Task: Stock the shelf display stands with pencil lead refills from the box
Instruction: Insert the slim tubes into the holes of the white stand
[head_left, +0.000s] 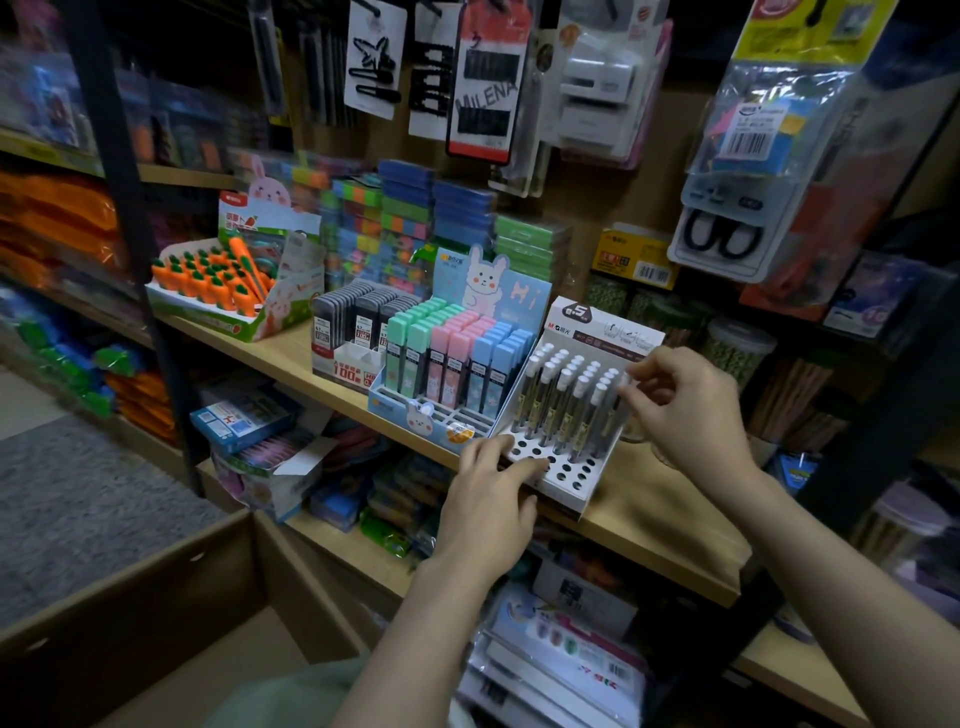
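Left to right, a white cardboard display stand (561, 470) with round holes, on a wooden shelf (649, 499), is steadied at its front corner by the relaxed left hand (493, 499), while a white-capped clear lead refill tube (618, 400) is pinched by the right hand (685, 410) at the stand's right edge.

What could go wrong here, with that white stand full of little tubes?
The white stand sits at the shelf edge; the left hand resting on its front could nudge it off. The right hand pinches at the rightmost tube, and its fingers might tip the closely packed neighbouring tubes.
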